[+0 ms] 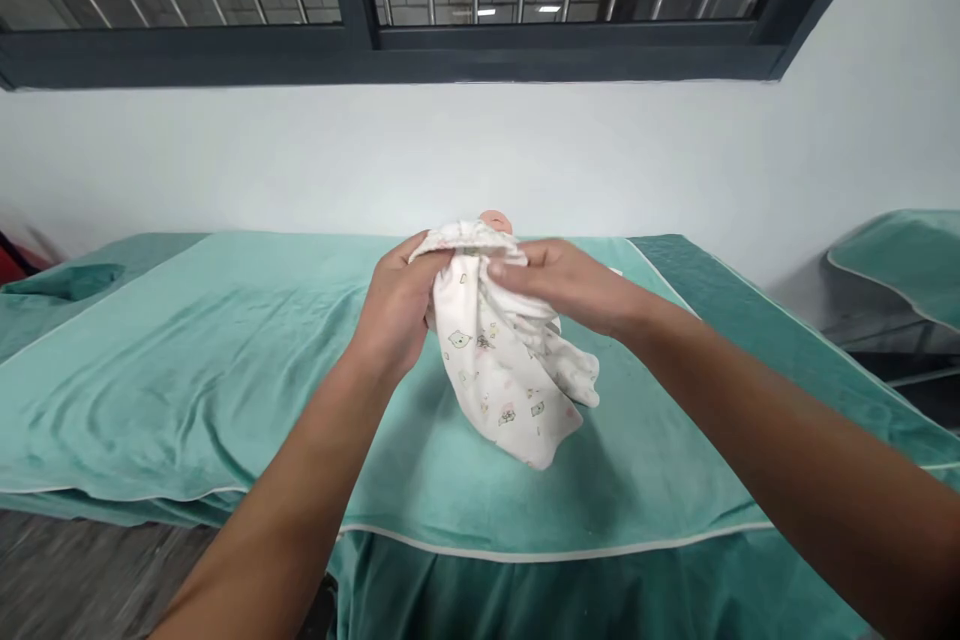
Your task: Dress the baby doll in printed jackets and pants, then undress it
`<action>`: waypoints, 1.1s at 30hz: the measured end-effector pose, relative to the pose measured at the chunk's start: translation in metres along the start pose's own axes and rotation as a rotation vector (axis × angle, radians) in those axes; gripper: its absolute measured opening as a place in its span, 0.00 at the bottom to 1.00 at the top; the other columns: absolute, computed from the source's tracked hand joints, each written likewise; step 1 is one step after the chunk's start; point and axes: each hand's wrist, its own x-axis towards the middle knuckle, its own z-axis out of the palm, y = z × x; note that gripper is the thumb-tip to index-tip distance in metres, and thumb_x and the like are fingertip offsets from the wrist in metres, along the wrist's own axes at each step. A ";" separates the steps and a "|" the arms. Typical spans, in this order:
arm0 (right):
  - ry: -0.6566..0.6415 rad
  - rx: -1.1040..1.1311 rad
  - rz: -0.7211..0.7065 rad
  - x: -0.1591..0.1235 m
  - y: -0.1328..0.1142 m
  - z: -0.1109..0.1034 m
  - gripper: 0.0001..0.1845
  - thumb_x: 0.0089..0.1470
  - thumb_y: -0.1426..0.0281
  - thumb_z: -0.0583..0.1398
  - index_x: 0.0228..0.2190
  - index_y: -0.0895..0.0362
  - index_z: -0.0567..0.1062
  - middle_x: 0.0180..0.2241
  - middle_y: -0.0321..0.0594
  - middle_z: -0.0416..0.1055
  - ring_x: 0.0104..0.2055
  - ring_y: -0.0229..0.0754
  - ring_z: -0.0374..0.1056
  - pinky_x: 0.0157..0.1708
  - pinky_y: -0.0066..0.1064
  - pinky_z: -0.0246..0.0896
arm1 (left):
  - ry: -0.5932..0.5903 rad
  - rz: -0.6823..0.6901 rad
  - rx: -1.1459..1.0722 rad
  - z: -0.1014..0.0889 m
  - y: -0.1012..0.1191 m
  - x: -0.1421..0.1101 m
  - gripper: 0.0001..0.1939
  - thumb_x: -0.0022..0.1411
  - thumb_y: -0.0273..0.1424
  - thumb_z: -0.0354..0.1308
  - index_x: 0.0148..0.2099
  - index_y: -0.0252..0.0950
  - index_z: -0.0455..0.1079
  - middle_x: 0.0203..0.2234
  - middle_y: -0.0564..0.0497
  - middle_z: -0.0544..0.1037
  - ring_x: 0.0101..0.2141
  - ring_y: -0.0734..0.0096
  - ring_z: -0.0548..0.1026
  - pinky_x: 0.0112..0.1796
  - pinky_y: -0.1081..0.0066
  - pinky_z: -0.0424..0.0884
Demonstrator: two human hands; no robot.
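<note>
A small white baby garment [504, 382] with little printed animals hangs above the bed. My left hand [396, 308] is closed on its upper left edge. My right hand [564, 282] pinches the bunched fabric at its top right. The lower part of the garment droops toward the green sheet. Behind its top edge a small pinkish rounded thing [496, 219] shows; most of it is hidden, and I cannot tell what it is.
A bed covered with a teal sheet [225, 370] with white piping fills the middle. A second teal bed [907, 255] stands at the right, with a gap between. A dark green pillow [67, 280] lies far left. White wall and a barred window are behind.
</note>
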 end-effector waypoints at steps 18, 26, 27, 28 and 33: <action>0.359 -0.055 -0.079 0.012 0.001 0.002 0.14 0.54 0.58 0.64 0.27 0.55 0.73 0.28 0.34 0.69 0.33 0.39 0.65 0.32 0.31 0.59 | -0.068 -0.033 -0.158 0.003 -0.016 0.001 0.19 0.51 0.34 0.70 0.46 0.37 0.76 0.40 0.49 0.82 0.40 0.60 0.80 0.40 0.67 0.74; -0.046 -0.013 0.066 0.005 0.018 0.000 0.16 0.50 0.57 0.67 0.35 0.57 0.80 0.36 0.40 0.78 0.39 0.43 0.72 0.38 0.32 0.65 | -0.106 -0.168 -0.202 0.000 -0.030 0.009 0.21 0.52 0.36 0.69 0.48 0.34 0.76 0.36 0.46 0.83 0.38 0.58 0.81 0.40 0.66 0.75; 0.032 0.023 0.065 0.007 0.020 0.002 0.15 0.50 0.58 0.67 0.34 0.57 0.80 0.36 0.40 0.78 0.38 0.43 0.72 0.37 0.32 0.65 | -0.123 -0.180 -0.195 0.000 -0.034 0.008 0.22 0.52 0.37 0.69 0.49 0.34 0.75 0.36 0.46 0.83 0.38 0.58 0.81 0.40 0.65 0.75; 0.107 0.062 0.070 0.008 0.022 0.003 0.14 0.51 0.58 0.67 0.33 0.56 0.79 0.35 0.40 0.78 0.37 0.43 0.72 0.36 0.32 0.65 | -0.152 -0.197 -0.186 0.000 -0.037 0.007 0.23 0.53 0.39 0.69 0.50 0.35 0.75 0.37 0.45 0.83 0.39 0.57 0.81 0.40 0.64 0.76; 0.290 0.156 0.059 0.013 0.029 0.005 0.13 0.55 0.57 0.62 0.32 0.55 0.75 0.32 0.38 0.75 0.32 0.40 0.69 0.31 0.31 0.64 | -0.429 -0.343 -0.135 -0.008 -0.045 0.000 0.25 0.50 0.37 0.73 0.50 0.33 0.76 0.43 0.41 0.82 0.41 0.54 0.81 0.41 0.62 0.76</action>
